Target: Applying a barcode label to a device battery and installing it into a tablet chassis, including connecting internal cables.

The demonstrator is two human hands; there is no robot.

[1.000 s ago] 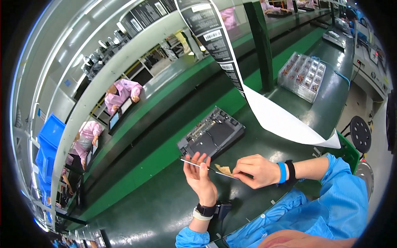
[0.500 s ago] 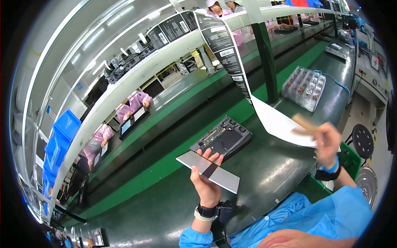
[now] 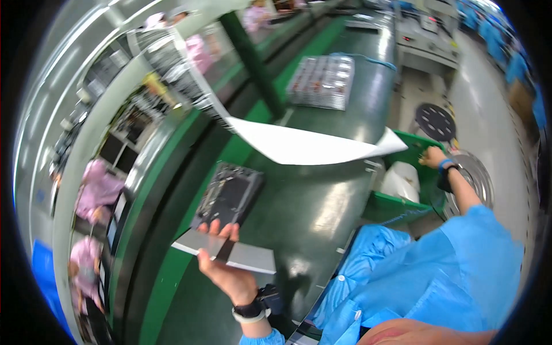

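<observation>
Head view, hands at a green workbench. Nearest, the left hand (image 3: 227, 270) grips a thin, flat, rectangular grey panel (image 3: 225, 253) with a smooth matt face and a dark band running across it where the fingers sit; the thumb lies beneath the panel and the fingertips (image 3: 223, 231) curl over its far edge, pressed side by side, so the panel is pinched between them and held level above the bench. Just beyond the fingertips lies a dark, rectangular device chassis (image 3: 229, 194), its open face crowded with small components, resting flat on the glossy dark-green benchtop (image 3: 322, 201). To the right of the fingers, well apart, the right hand (image 3: 432, 156), wearing a blue wristband and a dark one, reaches to the rim of a green plastic bin (image 3: 402, 201) containing a white, rounded, soft-looking bag; whether its fingers are spread or closed cannot be told. Beyond the chassis, a large white sheet (image 3: 310, 146), smooth and slightly curled, hangs over the bench. Farthest, a shallow tray (image 3: 322, 81) of small compartments in a regular grid lies flat on the benchtop.
</observation>
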